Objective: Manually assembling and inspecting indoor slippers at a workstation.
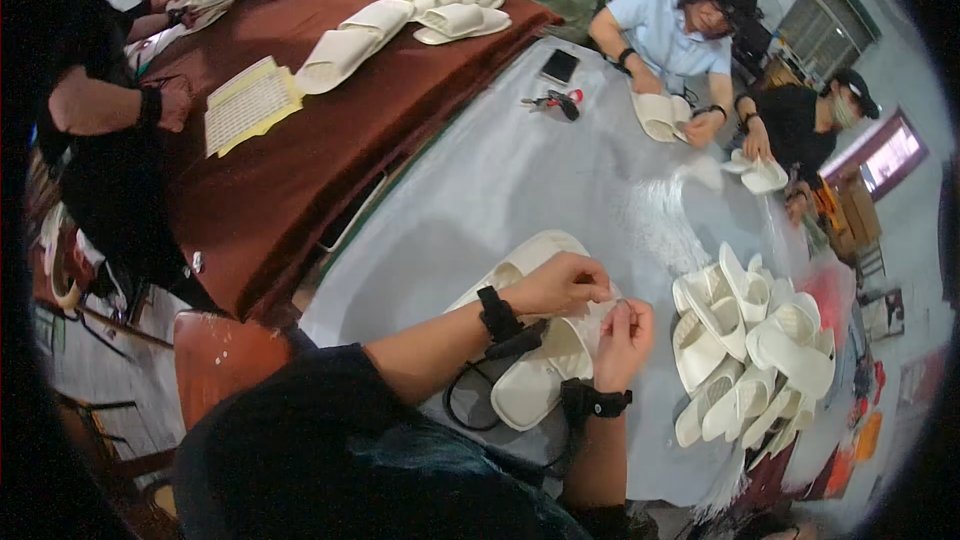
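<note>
Pinching the toe edge of a cream soft fabric slipper (545,365), the left hand (562,283) and right hand (622,332) are working close together above the grey bench (520,180); keeping both grips tight and near each other is helping control.

Ahead of my hands (600,315), the grey table (520,180) lies open thru the middle. To the rt, a pile of white slippers (755,340) blocks the way. Far side: scissors (552,100), phone (560,65) & co-workers' hands (700,125). Left, the brown-clothed table (300,140) edge hems me in.
</note>
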